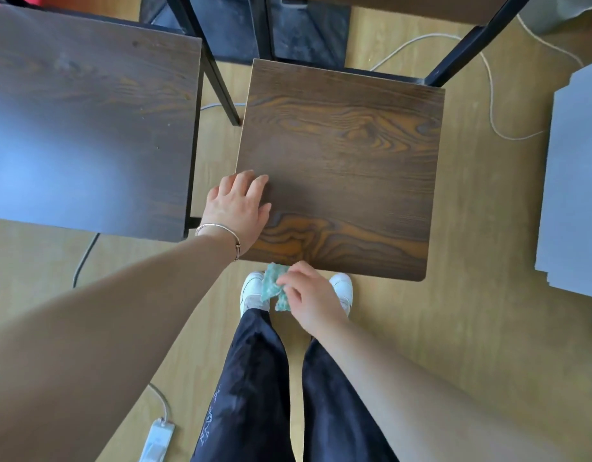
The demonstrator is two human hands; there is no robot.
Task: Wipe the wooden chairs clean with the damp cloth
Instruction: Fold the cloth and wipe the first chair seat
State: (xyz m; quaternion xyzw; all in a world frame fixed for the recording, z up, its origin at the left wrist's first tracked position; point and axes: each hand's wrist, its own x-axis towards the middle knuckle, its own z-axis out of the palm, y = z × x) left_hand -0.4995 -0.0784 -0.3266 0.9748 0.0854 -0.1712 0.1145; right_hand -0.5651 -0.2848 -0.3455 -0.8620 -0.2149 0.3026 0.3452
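Rests the left hand (238, 208) flat, fingers straight, on the near-left corner of the chair seat (341, 155). Pinches the green cloth (271, 285) in the right hand (309, 296) just off the near edge. Shows a narrow gap to the darker seat (88, 121) leftward, wider floor (488, 235) rightward.

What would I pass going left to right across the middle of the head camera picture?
Dark wooden seat, left hand, grained chair seat, grey boards. The right hand and green cloth overlap the chair seat's span, so I skip them.
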